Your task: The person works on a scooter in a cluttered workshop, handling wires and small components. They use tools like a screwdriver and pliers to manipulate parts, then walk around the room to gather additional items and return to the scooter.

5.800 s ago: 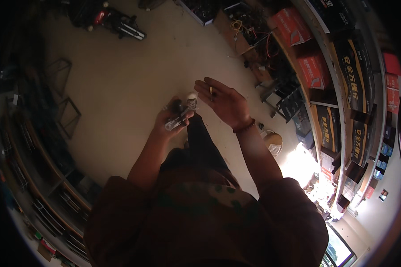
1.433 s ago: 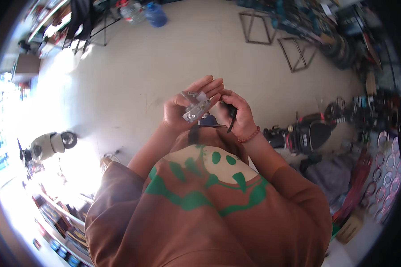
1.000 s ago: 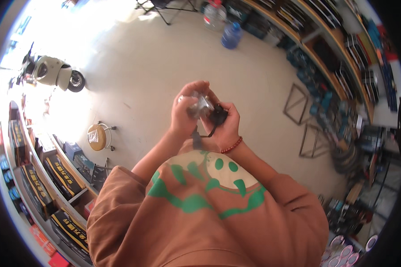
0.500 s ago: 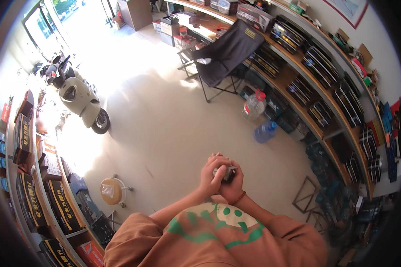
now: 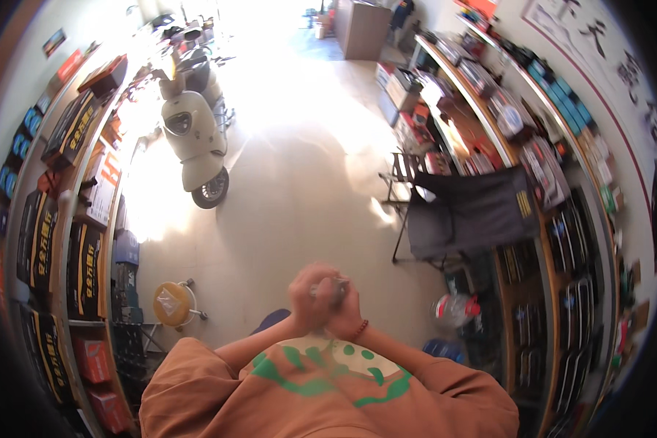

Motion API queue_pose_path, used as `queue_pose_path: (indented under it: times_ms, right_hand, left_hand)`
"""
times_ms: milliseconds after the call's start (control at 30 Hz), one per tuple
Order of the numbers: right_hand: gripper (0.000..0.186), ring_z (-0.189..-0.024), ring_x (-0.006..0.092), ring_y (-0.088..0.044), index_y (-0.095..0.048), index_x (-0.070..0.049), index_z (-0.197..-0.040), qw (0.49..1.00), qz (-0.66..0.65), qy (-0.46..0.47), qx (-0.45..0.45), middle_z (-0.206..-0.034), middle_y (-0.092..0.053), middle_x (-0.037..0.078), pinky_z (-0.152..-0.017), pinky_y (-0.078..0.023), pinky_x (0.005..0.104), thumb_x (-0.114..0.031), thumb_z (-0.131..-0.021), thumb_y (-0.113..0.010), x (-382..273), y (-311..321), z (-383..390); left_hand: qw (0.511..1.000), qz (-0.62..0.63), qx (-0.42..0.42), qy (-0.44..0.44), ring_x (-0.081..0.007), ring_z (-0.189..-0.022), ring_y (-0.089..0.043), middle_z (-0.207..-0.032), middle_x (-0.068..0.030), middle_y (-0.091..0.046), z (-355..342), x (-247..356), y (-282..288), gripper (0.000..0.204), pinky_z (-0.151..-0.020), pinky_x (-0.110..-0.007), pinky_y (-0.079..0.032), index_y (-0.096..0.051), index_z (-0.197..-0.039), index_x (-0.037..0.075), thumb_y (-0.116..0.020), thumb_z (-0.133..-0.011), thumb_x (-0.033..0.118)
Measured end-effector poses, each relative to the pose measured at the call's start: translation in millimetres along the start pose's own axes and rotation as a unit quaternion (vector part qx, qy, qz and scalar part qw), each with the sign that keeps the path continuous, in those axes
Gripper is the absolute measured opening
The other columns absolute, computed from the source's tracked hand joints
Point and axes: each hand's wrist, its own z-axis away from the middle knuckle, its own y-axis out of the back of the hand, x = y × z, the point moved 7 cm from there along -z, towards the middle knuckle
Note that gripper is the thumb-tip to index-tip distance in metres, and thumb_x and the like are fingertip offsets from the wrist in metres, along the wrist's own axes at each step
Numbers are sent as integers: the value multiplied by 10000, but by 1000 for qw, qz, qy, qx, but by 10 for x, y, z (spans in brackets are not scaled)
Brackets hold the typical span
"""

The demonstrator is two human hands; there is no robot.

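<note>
In front of my chest both hands are closed together round a small grey-and-black object [image 5: 331,290]. My left hand [image 5: 309,298] wraps it from the left with bent fingers. My right hand [image 5: 347,315], a dark red bead bracelet at its wrist, cups the other side. Motion blur and the fingers hide most of the object, so its kind does not show. Below the hands is the front of my brown shirt [image 5: 328,394] with a green print. A dark blue rounded shape [image 5: 274,320] shows beside my left forearm.
A dark folding chair [image 5: 467,212] stands at the right before shelves of boxed goods [image 5: 562,292]. Near it are a clear jug with a red cap [image 5: 456,310] and a blue bottle [image 5: 443,349]. At left stand a cream scooter [image 5: 195,131], a round stool [image 5: 174,304] and stocked shelves [image 5: 69,241].
The view has turned left and the folding chair appears nearer. Chair, jug and scooter now sit further right in the picture. Both hands stay closed round the object.
</note>
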Motion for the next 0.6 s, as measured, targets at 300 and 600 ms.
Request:
queue_pose_path:
  times_ms: [300, 600]
  right_hand:
    - [283, -958, 242, -610, -585, -82, -1015, 990, 30, -110, 87, -1021, -625, 87, -883, -516, 405, -323, -915, -475, -846, -468, -2436]
    - [308, -1037, 240, -599, -600, -94, -1054, 996, 51, 16, 73, -1078, -630, 87, -952, -481, 408, -329, -933, -443, -2326, -1182, -4243]
  left_hand:
    - [995, -53, 84, -24, -246, -773, -667, -808, -103, -684, -2141, -1186, 165, 60, -979, -475, -445, -574, -770, 31, -548, -822, 48]
    - [998, -29, 3, -64, -294, -715, -649, -756, -97, -666, -4586, -1965, -424, 29, -892, -457, -507, -597, -767, 60, -620, -777, 45]
